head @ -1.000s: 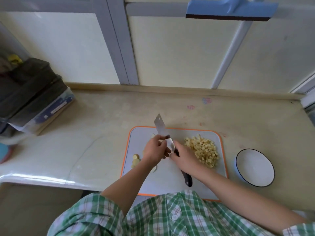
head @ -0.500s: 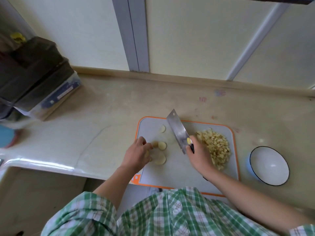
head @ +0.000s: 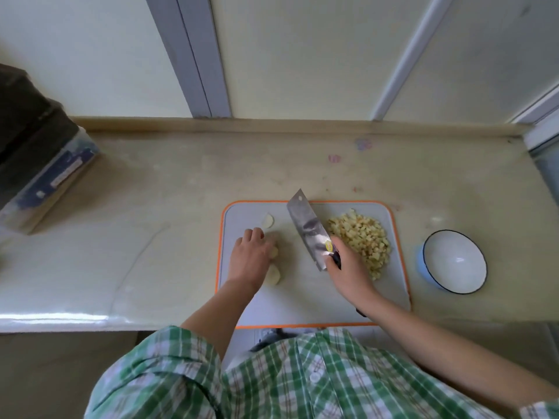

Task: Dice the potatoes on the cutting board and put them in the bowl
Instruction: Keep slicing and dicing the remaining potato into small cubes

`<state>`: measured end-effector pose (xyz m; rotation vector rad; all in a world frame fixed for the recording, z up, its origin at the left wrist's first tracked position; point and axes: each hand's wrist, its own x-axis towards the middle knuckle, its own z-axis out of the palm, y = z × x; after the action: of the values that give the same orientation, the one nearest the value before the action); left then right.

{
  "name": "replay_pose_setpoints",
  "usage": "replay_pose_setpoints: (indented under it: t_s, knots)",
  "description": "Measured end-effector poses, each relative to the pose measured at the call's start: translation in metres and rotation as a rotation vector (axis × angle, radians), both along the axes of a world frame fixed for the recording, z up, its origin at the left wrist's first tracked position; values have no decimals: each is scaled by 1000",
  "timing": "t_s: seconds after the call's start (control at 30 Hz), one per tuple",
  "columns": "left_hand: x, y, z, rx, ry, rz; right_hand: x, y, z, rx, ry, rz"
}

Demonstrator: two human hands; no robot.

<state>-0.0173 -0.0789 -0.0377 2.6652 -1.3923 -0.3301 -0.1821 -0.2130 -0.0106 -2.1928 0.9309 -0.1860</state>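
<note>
Left hand (head: 251,255): palm down on the left part of the cutting board (head: 296,297), knuckles up, wrist straight. The fingers bend down over a small group of potato slices (head: 274,251) and hold them against the board. The fingertips are hidden.
Left forearm: bare, running in from the lower middle and slanting up to the board.
Right hand (head: 348,270): wrapped round the dark handle of the cleaver (head: 308,231), with the forefinger side up against the heel of the blade.
Right forearm: bare, crossing the board's near right corner from the lower right.
Cleaver: its broad flat faces the camera and its far end points toward the back edge of the board, leaning left. It stands between the 2 hands' work areas. I cannot tell whether its edge touches the board.
Loose slices: 1 lies just beyond the left hand's knuckles, and 1 lies near the left wrist.
Diced potato (head: 360,237): a heap on the right part of the board, just beside the right hand.
Bowl (head: 455,261): white with a dark rim, on the counter (head: 181,192) right of the board, apart from it.
Shirt (head: 302,373): green plaid, filling the bottom.
Dark box (head: 36,152): at the far left of the counter.
</note>
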Motion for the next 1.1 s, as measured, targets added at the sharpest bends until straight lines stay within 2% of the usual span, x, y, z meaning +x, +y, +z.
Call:
replay_pose_setpoints:
  t_s: [0.13, 0.27, 0.37, 0.6, 0.83, 1.0, 1.1]
  knots:
    - [5, -9, 0, 0, 38, -58, -9, -3, -3, -1, 26, -40]
    - [11, -2, 6, -145, 175, 46, -11, -5, -6, 2, 20, -46]
    - [5, 11, 3, -216, 268, -8, -8, -6, -6, -32, 17, -14]
    - [-14, 37, -12, -175, 250, -165, -4, -3, -4, -14, -18, 55]
    - [-22, 41, -4, -81, 207, -204, -8, -4, -6, 28, -15, 84]
    - [-27, 38, -9, -102, 201, -29, -13, -6, -6, 30, 9, 79]
    - [-26, 34, -7, -65, 195, 6, -15, -7, -8, 36, 8, 77]
